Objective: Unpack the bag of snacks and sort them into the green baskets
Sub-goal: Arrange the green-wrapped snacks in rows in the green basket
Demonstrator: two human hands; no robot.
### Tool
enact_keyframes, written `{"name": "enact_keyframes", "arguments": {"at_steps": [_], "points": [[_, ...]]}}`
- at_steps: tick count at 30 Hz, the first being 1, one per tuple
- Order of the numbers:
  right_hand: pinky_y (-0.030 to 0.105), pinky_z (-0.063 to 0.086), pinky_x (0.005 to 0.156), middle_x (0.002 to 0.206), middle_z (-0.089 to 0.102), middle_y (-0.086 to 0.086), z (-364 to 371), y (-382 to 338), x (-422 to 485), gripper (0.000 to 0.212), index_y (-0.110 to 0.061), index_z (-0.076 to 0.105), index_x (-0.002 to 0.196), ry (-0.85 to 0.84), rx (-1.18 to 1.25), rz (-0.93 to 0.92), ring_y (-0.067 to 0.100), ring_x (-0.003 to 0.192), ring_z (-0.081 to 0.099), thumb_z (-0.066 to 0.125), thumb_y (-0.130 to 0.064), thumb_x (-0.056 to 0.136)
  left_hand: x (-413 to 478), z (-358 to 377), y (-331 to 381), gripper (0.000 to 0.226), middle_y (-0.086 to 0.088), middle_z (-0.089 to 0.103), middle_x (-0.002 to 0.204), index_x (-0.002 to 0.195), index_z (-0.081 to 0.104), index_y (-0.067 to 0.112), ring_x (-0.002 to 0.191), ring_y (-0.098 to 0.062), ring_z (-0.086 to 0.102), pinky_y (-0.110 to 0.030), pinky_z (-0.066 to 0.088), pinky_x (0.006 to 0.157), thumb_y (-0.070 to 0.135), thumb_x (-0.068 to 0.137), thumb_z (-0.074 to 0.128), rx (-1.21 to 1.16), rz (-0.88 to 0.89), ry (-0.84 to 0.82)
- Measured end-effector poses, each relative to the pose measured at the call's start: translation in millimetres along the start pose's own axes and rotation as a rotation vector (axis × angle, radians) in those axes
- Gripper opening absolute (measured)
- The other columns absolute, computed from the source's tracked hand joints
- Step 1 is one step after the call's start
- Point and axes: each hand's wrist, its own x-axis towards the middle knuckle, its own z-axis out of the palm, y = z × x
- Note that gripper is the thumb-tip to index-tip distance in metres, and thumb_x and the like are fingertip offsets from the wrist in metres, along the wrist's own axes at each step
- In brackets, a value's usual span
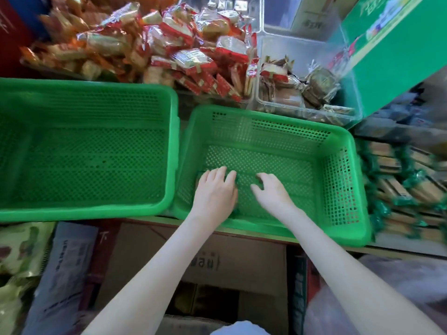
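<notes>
Two green mesh baskets stand side by side: a large left basket (171,151) and a right basket (343,189). Both of my hands reach into the right basket near its front left corner. My left hand (215,192) lies palm down over green-wrapped snack packets (238,181), fingers bent over them; dark green wrapper shows at both sides of the hand. My right hand (272,192) hovers just right of it with fingers curled downward. Whether it holds a packet is unclear against the green mesh. The left basket holds nothing that I can see.
Red-wrapped snacks (188,59) are heaped behind the baskets, beside a clear bin (348,97) of brown packets. Green-wrapped wafers (399,189) are stacked at the right. A green carton (391,39) leans at the top right. Cardboard boxes (229,259) and bags sit below the shelf edge.
</notes>
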Motion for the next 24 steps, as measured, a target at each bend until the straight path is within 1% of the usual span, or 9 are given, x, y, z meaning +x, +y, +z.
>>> {"name": "enact_keyframes", "arguments": {"at_steps": [3, 5, 7, 10, 13, 17, 19, 21, 24], "points": [[0.026, 0.028, 0.103, 0.13, 0.049, 0.011, -42, 42, -22, 0.04, -0.007, 0.047, 0.135, 0.209, -0.002, -0.165, 0.025, 0.125, 0.041, 0.053, -0.014, 0.096, 13, 1, 40, 0.049, -0.022, 0.067, 0.105, 0.109, 0.068, -0.001, 0.092, -0.038, 0.067, -0.048, 0.054, 0.081, 0.016, 0.066, 0.085, -0.026, 0.051, -0.001], [0.026, 0.029, 0.1, 0.124, 0.052, 0.014, -74, 80, -37, 0.038, -0.004, 0.052, 0.13, 0.358, 0.005, -0.19, 0.029, 0.12, 0.045, 0.056, -0.006, 0.092, 22, 4, 77, 0.052, -0.021, 0.068, 0.103, 0.109, 0.068, 0.0, 0.089, -0.037, 0.068, -0.046, 0.055, 0.077, 0.016, 0.063, 0.087, -0.051, 0.093, -0.011], [0.029, 0.03, 0.101, 0.122, 0.052, 0.016, -103, 123, -49, 0.038, -0.002, 0.053, 0.128, 0.502, 0.0, -0.138, 0.031, 0.118, 0.046, 0.057, -0.002, 0.09, 33, 9, 119, 0.052, -0.02, 0.069, 0.101, 0.108, 0.069, 0.001, 0.086, -0.036, 0.068, -0.042, 0.056, 0.073, 0.016, 0.062, 0.087, -0.074, 0.128, 0.004], [0.043, 0.035, 0.103, 0.127, 0.049, 0.017, -139, 194, -59, 0.041, -0.003, 0.05, 0.131, 0.634, -0.014, 0.002, 0.034, 0.12, 0.043, 0.058, -0.006, 0.091, 52, 22, 192, 0.045, -0.02, 0.068, 0.101, 0.108, 0.069, 0.002, 0.083, -0.036, 0.067, -0.038, 0.055, 0.07, 0.015, 0.067, 0.081, -0.137, 0.185, 0.038], [0.044, 0.034, 0.102, 0.136, 0.041, 0.016, -163, 260, -58, 0.048, -0.007, 0.041, 0.139, 0.602, 0.0, 0.217, 0.032, 0.124, 0.037, 0.055, -0.018, 0.095, 69, 40, 270, 0.039, -0.018, 0.066, 0.1, 0.112, 0.066, 0.004, 0.08, -0.034, 0.065, -0.036, 0.054, 0.065, 0.02, 0.078, 0.056, -0.188, 0.25, 0.037], [0.044, 0.033, 0.104, 0.144, 0.037, 0.017, -178, 308, -40, 0.058, -0.011, 0.032, 0.146, 0.472, 0.005, 0.195, 0.032, 0.131, 0.034, 0.052, -0.033, 0.096, 91, 68, 351, 0.056, -0.014, 0.067, 0.101, 0.116, 0.067, 0.011, 0.082, -0.03, 0.066, -0.032, 0.053, 0.062, 0.029, 0.065, 0.08, -0.133, 0.243, -0.13], [0.042, 0.031, 0.106, 0.147, 0.036, 0.014, -180, 322, -25, 0.064, -0.013, 0.024, 0.149, 0.394, -0.027, 0.125, 0.03, 0.133, 0.034, 0.052, -0.035, 0.096, 102, 78, 376, 0.066, -0.016, 0.06, 0.123, 0.133, 0.054, 0.012, 0.104, -0.03, 0.062, -0.036, 0.051, 0.081, 0.032, 0.074, 0.076, -0.089, 0.149, -0.23], [0.041, 0.032, 0.105, 0.146, 0.038, 0.014, -181, 329, -11, 0.066, -0.013, 0.02, 0.15, 0.325, -0.092, 0.099, 0.031, 0.13, 0.036, 0.052, -0.033, 0.096, 110, 93, 388, 0.065, -0.018, 0.035, 0.148, 0.15, 0.025, 0.013, 0.131, -0.033, 0.04, -0.04, 0.036, 0.104, 0.023, 0.093, 0.055, -0.031, 0.122, -0.299], [0.039, 0.032, 0.104, 0.137, 0.045, 0.013, -185, 340, -4, 0.058, -0.011, 0.029, 0.145, 0.325, -0.066, 0.074, 0.029, 0.125, 0.036, 0.052, -0.027, 0.094, 116, 98, 394, 0.062, -0.015, 0.028, 0.151, 0.152, 0.018, 0.013, 0.135, -0.032, 0.032, -0.038, 0.03, 0.108, 0.013, 0.096, 0.045, -0.056, 0.056, -0.323]]}}
